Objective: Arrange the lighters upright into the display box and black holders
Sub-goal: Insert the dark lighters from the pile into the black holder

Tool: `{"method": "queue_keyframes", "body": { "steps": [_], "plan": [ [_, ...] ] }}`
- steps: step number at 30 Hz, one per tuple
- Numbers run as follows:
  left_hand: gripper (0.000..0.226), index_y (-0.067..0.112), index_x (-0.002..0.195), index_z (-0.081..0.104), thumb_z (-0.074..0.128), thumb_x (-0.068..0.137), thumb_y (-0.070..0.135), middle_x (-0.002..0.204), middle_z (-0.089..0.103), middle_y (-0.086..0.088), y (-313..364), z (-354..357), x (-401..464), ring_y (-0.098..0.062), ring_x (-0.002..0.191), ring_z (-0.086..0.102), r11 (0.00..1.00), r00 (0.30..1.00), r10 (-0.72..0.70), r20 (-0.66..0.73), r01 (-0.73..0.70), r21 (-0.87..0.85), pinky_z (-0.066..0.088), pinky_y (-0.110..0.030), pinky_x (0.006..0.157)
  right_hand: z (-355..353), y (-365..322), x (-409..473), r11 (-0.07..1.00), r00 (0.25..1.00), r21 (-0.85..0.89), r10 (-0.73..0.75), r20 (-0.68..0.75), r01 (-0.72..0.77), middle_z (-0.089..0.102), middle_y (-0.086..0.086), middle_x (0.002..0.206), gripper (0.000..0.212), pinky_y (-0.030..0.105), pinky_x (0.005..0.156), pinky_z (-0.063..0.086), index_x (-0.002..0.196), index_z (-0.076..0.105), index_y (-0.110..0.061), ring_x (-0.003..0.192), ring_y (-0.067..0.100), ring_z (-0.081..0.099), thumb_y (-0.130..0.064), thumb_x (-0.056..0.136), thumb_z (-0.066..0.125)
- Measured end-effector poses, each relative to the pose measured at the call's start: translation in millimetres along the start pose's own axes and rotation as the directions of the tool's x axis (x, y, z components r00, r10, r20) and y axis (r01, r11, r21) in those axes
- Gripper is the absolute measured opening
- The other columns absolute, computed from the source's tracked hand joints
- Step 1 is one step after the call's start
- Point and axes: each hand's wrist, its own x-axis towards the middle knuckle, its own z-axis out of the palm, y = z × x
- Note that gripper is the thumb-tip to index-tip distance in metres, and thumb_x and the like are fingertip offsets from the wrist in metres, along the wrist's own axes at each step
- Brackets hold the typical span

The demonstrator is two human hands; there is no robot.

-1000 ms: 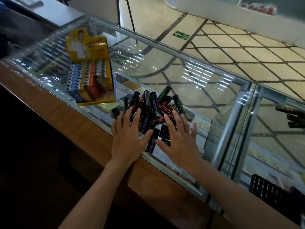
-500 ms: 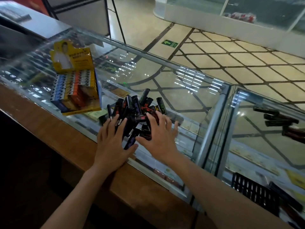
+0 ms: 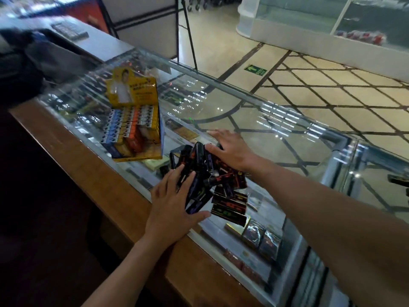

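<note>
On the glass worktop [image 3: 254, 120], the pile of black lighters [image 3: 208, 182] is being hemmed between the spread left hand [image 3: 174, 207] and spread right hand [image 3: 230, 149], nothing pinched. Lighters at the near right edge are likely being left to slide loose.

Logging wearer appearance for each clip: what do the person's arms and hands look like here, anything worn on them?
Both forearms are bare as far as the frame shows: no sleeves in view. The left hand and right hand wear no gloves, and no rings, watch or wristbands are visible. No markings or cables on either arm. Nails look short and unpainted, though the picture is slightly blurred.
</note>
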Motion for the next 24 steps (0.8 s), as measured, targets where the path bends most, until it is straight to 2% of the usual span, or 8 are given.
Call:
{"method": "queue_keyframes", "body": {
  "steps": [2,6,10,13,16,18,20,24],
  "plan": [
    [0.103,0.028,0.155,0.023,0.038,0.074,0.09,0.163,0.009,0.003,-0.1,1.1,0.5,-0.024,0.151,0.009,1.0,1.0,-0.007,0.002,0.007,0.019,0.02,-0.049,0.116,11.4,0.7,-0.5,0.998,1.0,-0.054,-0.013,0.007,0.013,0.03,0.003,0.16,0.091,0.053,0.118,0.02,0.149,0.037,-0.034,0.147,0.025,0.024,-0.084,0.08,0.008],
    [0.104,0.026,0.154,0.026,0.035,0.075,0.092,0.162,0.013,0.002,-1.0,1.6,2.0,-0.023,0.151,0.012,0.999,1.0,-0.011,0.001,0.011,0.042,0.022,-0.05,0.115,29.4,-15.8,-19.5,1.0,0.996,0.0,-0.024,-0.083,0.024,0.035,0.0,0.157,0.072,0.049,0.116,0.025,0.147,0.039,-0.031,0.143,0.023,0.029,-0.071,0.089,0.024],
    [0.1,0.024,0.151,0.032,0.038,0.075,0.089,0.161,0.017,0.001,0.0,1.5,1.9,-0.024,0.151,0.016,1.0,1.0,-0.011,-0.013,0.011,0.009,0.025,-0.052,0.115,38.3,-30.1,-31.4,0.999,0.993,0.031,-0.026,-0.113,0.029,0.038,-0.001,0.155,0.077,0.049,0.116,0.026,0.149,0.039,-0.026,0.141,0.024,0.032,-0.07,0.086,0.031],
    [0.099,0.025,0.151,0.033,0.041,0.075,0.088,0.161,0.019,0.0,0.4,0.2,0.1,-0.025,0.15,0.016,1.0,1.0,-0.007,-0.023,0.006,-0.018,0.025,-0.054,0.116,27.5,-29.7,-34.9,0.99,0.987,0.133,-0.035,-0.158,0.056,0.045,0.001,0.15,0.083,0.054,0.115,0.024,0.147,0.041,-0.024,0.138,0.022,0.039,-0.075,0.082,0.028],
    [0.098,0.025,0.151,0.033,0.04,0.076,0.087,0.16,0.018,0.003,-0.8,-0.5,-0.9,-0.023,0.151,0.013,0.999,1.0,-0.007,-0.026,0.006,-0.039,0.019,-0.051,0.117,14.3,-18.8,-61.5,0.945,0.957,0.321,0.044,-0.288,0.053,0.045,-0.002,0.15,0.067,0.057,0.117,0.02,0.147,0.038,-0.024,0.135,0.01,0.036,-0.062,0.092,0.04],
    [0.093,0.025,0.151,0.033,0.039,0.08,0.084,0.16,0.017,0.003,-0.9,-0.6,-1.8,-0.022,0.15,0.012,0.999,0.999,-0.001,-0.037,0.0,-0.043,0.017,-0.049,0.117,14.4,-7.1,-94.2,0.929,0.943,0.369,0.1,-0.316,0.025,0.042,-0.001,0.152,0.065,0.055,0.117,0.023,0.149,0.035,-0.023,0.132,0.005,0.032,-0.057,0.093,0.043],
    [0.082,0.026,0.152,0.032,0.036,0.087,0.076,0.16,0.018,0.003,-0.6,-0.5,-2.4,-0.021,0.151,0.011,0.998,0.999,0.005,-0.047,-0.008,-0.07,0.017,-0.047,0.117,26.8,-1.9,-128.6,0.933,0.947,0.357,0.143,-0.288,-0.032,0.036,-0.002,0.155,0.069,0.051,0.119,0.022,0.151,0.03,-0.024,0.14,0.009,0.028,-0.061,0.093,0.034],
    [0.07,0.028,0.153,0.027,0.026,0.095,0.065,0.161,0.017,0.004,1.4,-1.0,-1.0,-0.019,0.15,0.008,0.995,0.998,-0.024,-0.053,0.018,-0.102,0.014,-0.045,0.117,65.8,-27.5,-155.9,0.968,0.934,0.204,0.203,-0.293,-0.146,0.022,-0.005,0.162,0.067,0.042,0.124,0.002,0.153,0.027,-0.03,0.152,0.013,0.006,-0.062,0.097,0.01]
  ]
}}
